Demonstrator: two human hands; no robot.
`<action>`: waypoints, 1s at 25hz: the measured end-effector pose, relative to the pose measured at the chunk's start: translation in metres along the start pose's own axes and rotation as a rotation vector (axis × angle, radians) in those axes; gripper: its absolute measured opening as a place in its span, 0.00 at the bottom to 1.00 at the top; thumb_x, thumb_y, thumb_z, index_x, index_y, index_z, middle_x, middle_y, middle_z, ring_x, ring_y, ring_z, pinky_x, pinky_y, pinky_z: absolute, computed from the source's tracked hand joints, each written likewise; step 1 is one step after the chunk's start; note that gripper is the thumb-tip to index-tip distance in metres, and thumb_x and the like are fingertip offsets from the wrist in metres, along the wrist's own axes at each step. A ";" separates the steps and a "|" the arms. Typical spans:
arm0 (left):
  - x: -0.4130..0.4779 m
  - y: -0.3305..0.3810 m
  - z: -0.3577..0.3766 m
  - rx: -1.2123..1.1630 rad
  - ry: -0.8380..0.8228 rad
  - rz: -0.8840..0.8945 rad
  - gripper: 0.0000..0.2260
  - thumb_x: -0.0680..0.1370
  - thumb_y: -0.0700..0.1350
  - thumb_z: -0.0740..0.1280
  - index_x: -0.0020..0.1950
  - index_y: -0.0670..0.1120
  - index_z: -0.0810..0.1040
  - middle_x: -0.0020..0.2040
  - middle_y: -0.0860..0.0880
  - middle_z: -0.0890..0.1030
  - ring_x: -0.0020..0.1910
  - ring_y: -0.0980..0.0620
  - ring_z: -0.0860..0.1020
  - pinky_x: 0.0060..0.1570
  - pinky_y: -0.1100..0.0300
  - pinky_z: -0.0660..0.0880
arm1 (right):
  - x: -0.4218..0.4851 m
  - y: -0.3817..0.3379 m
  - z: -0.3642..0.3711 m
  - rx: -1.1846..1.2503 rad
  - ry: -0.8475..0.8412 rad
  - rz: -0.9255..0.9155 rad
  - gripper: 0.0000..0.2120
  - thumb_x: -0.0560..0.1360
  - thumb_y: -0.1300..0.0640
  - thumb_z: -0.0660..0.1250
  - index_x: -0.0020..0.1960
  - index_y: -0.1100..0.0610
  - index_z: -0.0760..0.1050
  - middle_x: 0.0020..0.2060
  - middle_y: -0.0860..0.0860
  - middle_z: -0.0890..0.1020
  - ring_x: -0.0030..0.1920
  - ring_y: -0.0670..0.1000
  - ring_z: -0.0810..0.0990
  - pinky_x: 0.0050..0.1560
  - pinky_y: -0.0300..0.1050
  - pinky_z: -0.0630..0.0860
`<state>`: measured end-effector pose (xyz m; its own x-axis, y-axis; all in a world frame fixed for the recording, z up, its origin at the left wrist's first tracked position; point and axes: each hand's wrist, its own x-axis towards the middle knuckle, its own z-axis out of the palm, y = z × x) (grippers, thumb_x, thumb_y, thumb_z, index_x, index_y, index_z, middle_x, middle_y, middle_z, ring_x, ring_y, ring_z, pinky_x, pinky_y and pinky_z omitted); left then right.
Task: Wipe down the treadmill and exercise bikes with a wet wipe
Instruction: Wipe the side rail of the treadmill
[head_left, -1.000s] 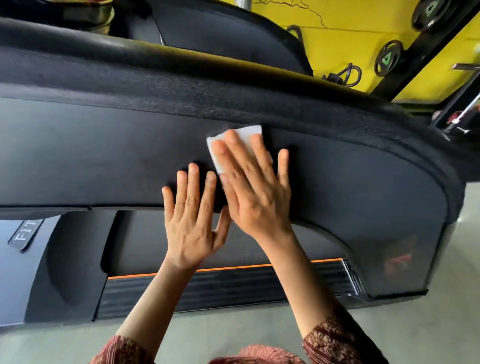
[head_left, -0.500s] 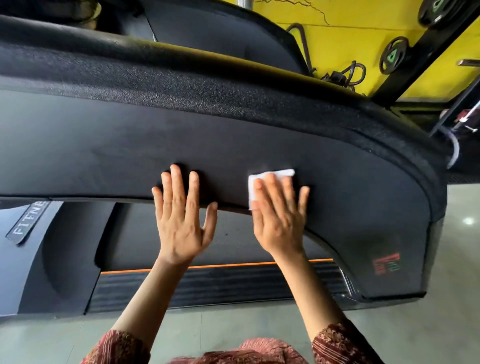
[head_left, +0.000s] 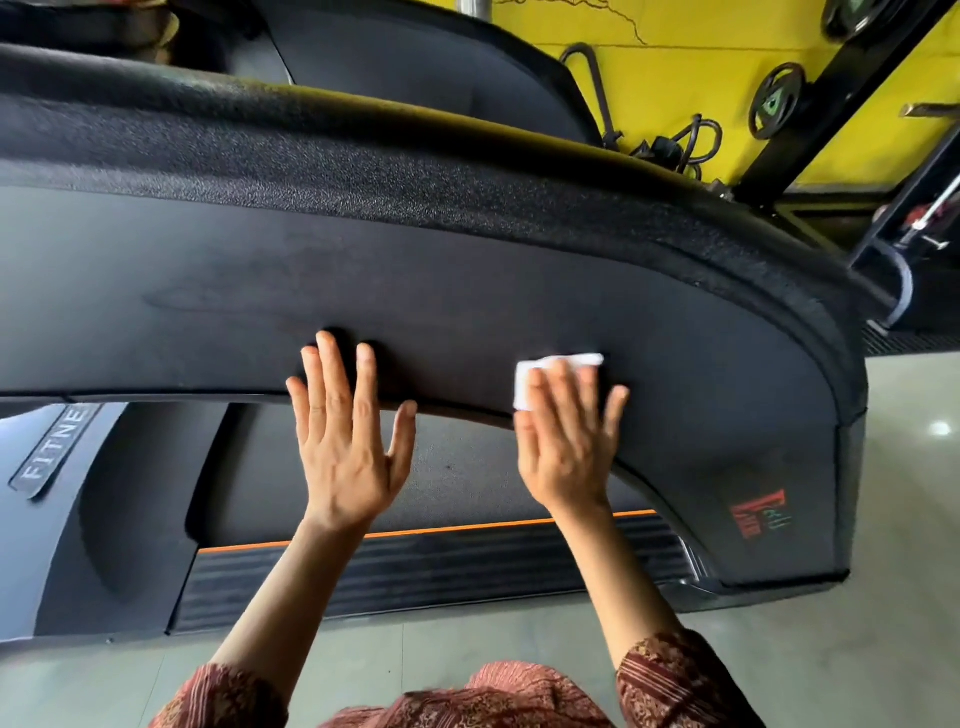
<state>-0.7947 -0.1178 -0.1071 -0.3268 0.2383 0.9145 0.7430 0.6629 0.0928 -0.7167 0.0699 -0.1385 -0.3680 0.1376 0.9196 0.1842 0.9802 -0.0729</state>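
Note:
The treadmill's broad black side panel (head_left: 519, 291) curves across the head view, with a rough textured strip along its top. My right hand (head_left: 563, 447) lies flat on the panel's lower edge and presses a folded white wet wipe (head_left: 524, 382) against it; the wipe shows above and left of my fingers. My left hand (head_left: 345, 441) rests flat and spread on the same lower edge, a hand's width to the left, holding nothing.
Below the panel runs the treadmill deck rail (head_left: 441, 566) with an orange stripe. A silver "FITNE" badge (head_left: 54, 449) sits at left. A yellow wall (head_left: 691, 78) with hung weight plates (head_left: 776, 101) and a black rack post is behind. Pale floor (head_left: 883, 623) lies at right.
My right hand has slid the wipe down and to the right, from the panel's upper middle to its lower edge. My left hand has stayed flat on the panel.

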 end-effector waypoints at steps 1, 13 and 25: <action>0.000 0.001 -0.001 0.010 -0.002 0.021 0.29 0.82 0.50 0.56 0.79 0.46 0.46 0.74 0.33 0.49 0.78 0.48 0.43 0.75 0.53 0.43 | -0.009 0.013 -0.001 0.008 0.031 0.183 0.19 0.84 0.51 0.47 0.73 0.50 0.55 0.71 0.55 0.61 0.77 0.52 0.48 0.74 0.54 0.44; -0.003 0.085 0.041 -0.063 -0.100 0.280 0.28 0.79 0.48 0.62 0.76 0.46 0.56 0.79 0.46 0.44 0.75 0.44 0.54 0.67 0.48 0.57 | -0.069 0.051 -0.012 0.243 -0.114 0.682 0.24 0.84 0.47 0.39 0.77 0.46 0.38 0.78 0.48 0.45 0.77 0.47 0.41 0.74 0.45 0.39; -0.004 0.126 0.068 -0.102 -0.140 0.312 0.27 0.78 0.48 0.62 0.73 0.42 0.57 0.74 0.39 0.52 0.70 0.42 0.56 0.59 0.42 0.61 | -0.050 0.086 -0.022 0.498 0.113 1.129 0.25 0.84 0.50 0.43 0.77 0.55 0.38 0.77 0.49 0.39 0.76 0.44 0.38 0.74 0.38 0.38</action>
<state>-0.7398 0.0127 -0.1259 -0.1468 0.5172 0.8432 0.8716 0.4706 -0.1369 -0.6620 0.1442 -0.1824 -0.1431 0.9513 0.2732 -0.0290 0.2719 -0.9619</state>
